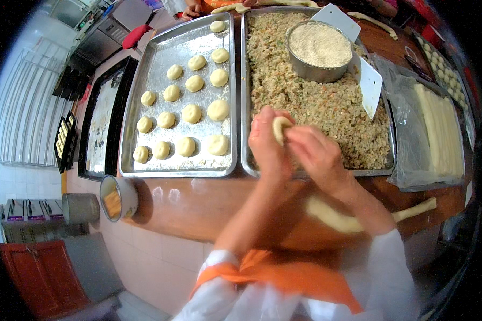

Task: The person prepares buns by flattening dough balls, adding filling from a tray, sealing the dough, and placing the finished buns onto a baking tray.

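Two hands, left hand (266,140) and right hand (315,152), pinching dough piece (280,128), over filling tray (245,155), dough balls (191,113) on baking tray (131,107).

Both forearms enter from the lower edge, bare below white sleeves, and converge toward the centre. Left hand (266,140): raised, back toward the camera, fingers curled upward in a closed grip. Right hand (317,154): just beside and touching the left, knuckles uppermost, fingers bent inward toward the left fingertips. Wrists slightly flexed; outlines motion-blurred.
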